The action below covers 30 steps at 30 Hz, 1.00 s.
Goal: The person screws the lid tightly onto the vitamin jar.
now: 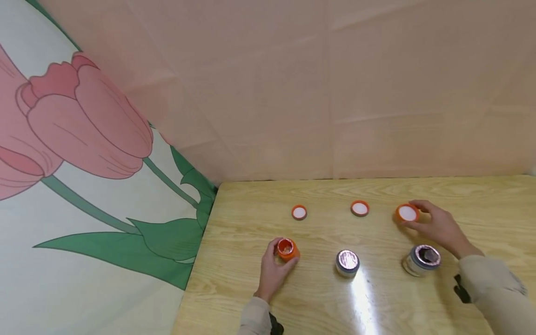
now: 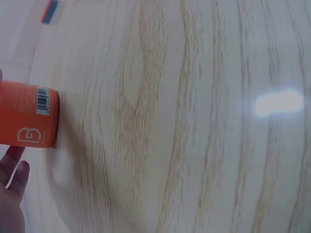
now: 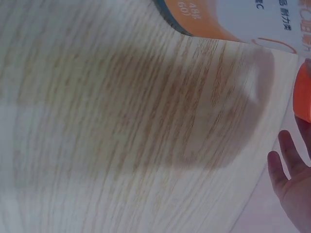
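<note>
My left hand [image 1: 274, 270] grips an open orange bottle [image 1: 294, 253], thumb on one side and fingers on the other. A barcode and a white logo mark that bottle [image 2: 29, 116] in the left wrist view. Between finger and thumb, my right hand [image 1: 444, 228] holds an orange lid [image 1: 407, 213], its white liner facing up. Whether this lid touches the table cannot be told. Just below the right hand stands a larger jar [image 1: 412, 266] with a shiny top and a dark patch on it. Its printed orange-and-white label [image 3: 238, 19] appears in the right wrist view.
A smaller jar [image 1: 347, 264] topped with silver foil stands between the hands. Toward the back of the wooden table [image 1: 251, 200] lie a small orange-rimmed lid [image 1: 299, 212] and another lid [image 1: 360, 208], liners up. Behind rises a pinkish cloth [image 1: 268, 93]; a tulip-printed sheet [image 1: 83, 125] hangs left.
</note>
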Motion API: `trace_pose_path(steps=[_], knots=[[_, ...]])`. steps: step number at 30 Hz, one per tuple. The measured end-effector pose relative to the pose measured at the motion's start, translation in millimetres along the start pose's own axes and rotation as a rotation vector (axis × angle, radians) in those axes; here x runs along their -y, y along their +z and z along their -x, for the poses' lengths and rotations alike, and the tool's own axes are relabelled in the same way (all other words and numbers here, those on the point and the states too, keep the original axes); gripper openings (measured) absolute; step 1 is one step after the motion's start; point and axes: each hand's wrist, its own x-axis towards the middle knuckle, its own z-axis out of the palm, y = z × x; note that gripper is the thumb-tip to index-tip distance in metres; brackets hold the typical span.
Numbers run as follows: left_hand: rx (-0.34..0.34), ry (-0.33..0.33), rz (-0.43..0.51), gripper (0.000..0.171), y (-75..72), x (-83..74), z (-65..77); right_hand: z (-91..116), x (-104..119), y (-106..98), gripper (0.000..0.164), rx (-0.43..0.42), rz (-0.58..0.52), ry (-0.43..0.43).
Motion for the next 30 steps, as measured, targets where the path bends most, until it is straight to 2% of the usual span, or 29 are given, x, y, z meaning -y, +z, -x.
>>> trace_pose_path(steps=[7, 16, 25, 30], knots=[[0.016, 0.043, -0.018, 0.065, 4.7, -3.5, 1.7, 13.3, 1.9, -9.6, 0.072, -0.033, -0.024, 0.024], [0.028, 0.028, -0.018, 0.066, 9.0, -10.7, 7.6, 33.0, 2.8, -18.8, 0.070, -0.083, -0.022, 0.034], [0.077, 0.004, -0.035, 0.067, 12.9, -14.2, 16.4, 55.4, -2.5, -22.4, 0.069, -0.201, -0.007, 0.030], [0.079, 0.032, -0.048, 0.066, 15.2, -12.9, 23.5, 66.7, 0.5, -25.0, 0.066, -0.239, -0.021, 0.019]])
